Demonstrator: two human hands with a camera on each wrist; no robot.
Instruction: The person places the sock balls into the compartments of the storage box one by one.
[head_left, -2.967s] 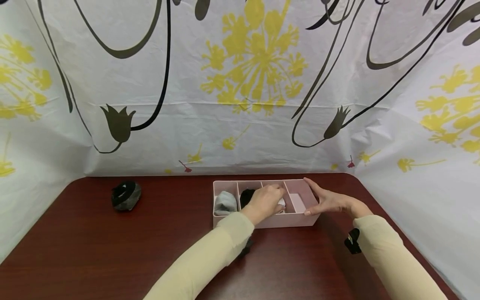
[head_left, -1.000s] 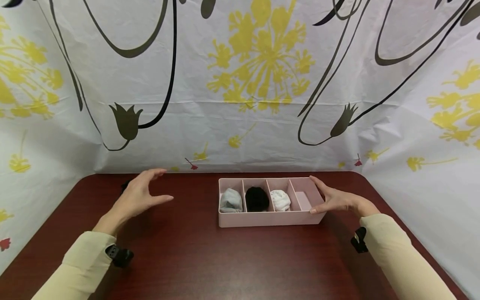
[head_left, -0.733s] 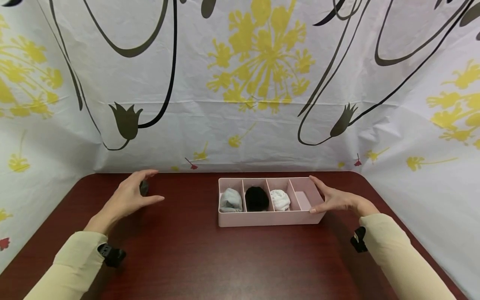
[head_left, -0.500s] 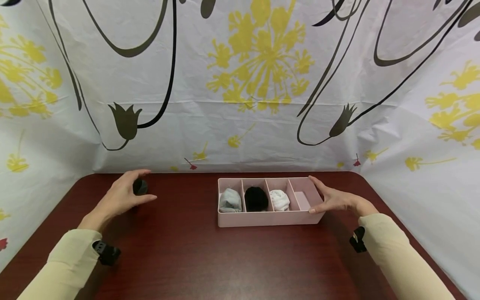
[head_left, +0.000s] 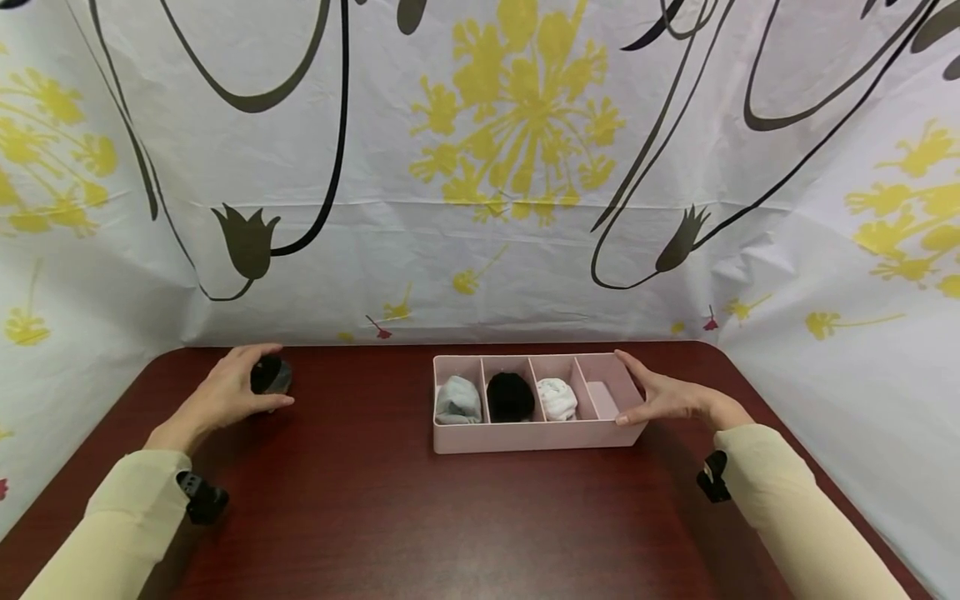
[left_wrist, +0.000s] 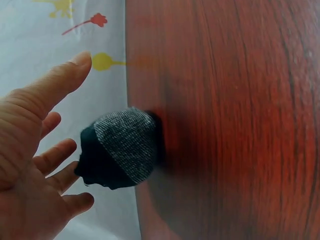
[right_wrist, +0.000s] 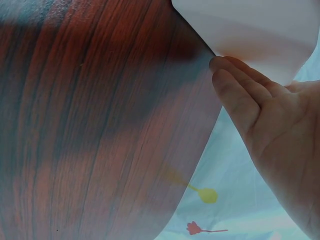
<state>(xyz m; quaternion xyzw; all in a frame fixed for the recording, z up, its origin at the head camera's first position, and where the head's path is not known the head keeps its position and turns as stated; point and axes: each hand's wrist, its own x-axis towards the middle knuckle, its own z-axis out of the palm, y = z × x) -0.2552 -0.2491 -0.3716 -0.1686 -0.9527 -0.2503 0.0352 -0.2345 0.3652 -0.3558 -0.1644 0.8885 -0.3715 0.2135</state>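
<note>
A dark grey and black rolled sock (head_left: 279,379) sits on the table at the far left. My left hand (head_left: 213,398) is beside it with thumb and fingers spread apart; in the left wrist view a gap shows between the thumb and the rolled sock (left_wrist: 125,147). To the right stands a pink divided box (head_left: 534,437). From left to right its compartments hold a light grey rolled sock (head_left: 458,401), a black one and a white one (head_left: 557,399). My right hand (head_left: 671,398) grips the box's right end, thumb at the near side and fingers at the far corner.
The dark red wooden table (head_left: 360,508) has rounded far corners. Right behind it hangs a white patterned sheet (head_left: 360,283), which also closes in the left and right sides.
My left hand has left the white rolled sock in the box and moved far left, its open fingers coming round the dark rolled sock. The right hand stays at the box's end.
</note>
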